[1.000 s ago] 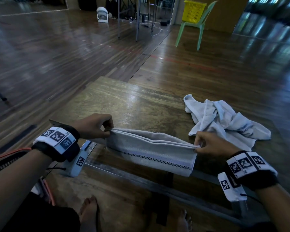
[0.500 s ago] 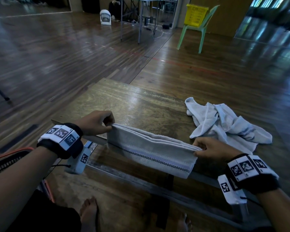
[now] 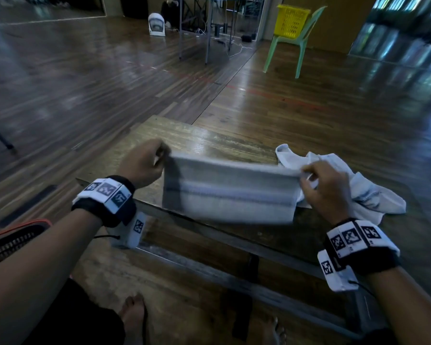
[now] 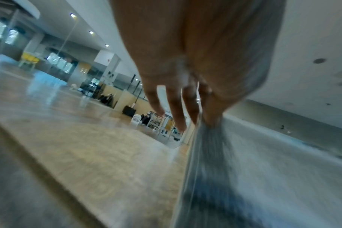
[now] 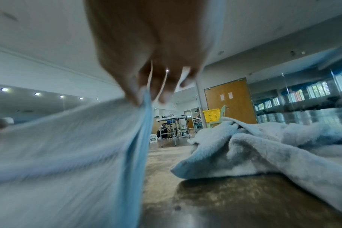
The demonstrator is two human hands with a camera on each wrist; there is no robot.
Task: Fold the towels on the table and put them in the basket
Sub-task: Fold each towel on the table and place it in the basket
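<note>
A grey folded towel point(image 3: 229, 192) with a dark stripe hangs stretched between both hands above the wooden table point(image 3: 209, 140). My left hand point(image 3: 144, 165) pinches its upper left corner, and my right hand point(image 3: 319, 185) pinches its upper right corner. The towel point(image 4: 203, 162) drops from the left hand's fingertips in the left wrist view; in the right wrist view the same towel point(image 5: 68, 146) spreads away to the left. A second, crumpled white towel point(image 3: 363, 185) lies on the table's right side, just behind my right hand. The yellow basket point(image 3: 292, 21) sits on a green chair far across the room.
The green plastic chair point(image 3: 294, 48) stands well beyond the table on the shiny wood floor. A metal-legged table point(image 3: 209, 26) and a small white fan point(image 3: 156, 24) are farther back. My bare feet point(image 3: 135, 314) show under the table's near edge.
Both hands have lifted the folded towel up off the table's near edge and away from me. It now hangs vertically and looks blurred with motion. The crumpled towel has not moved.
</note>
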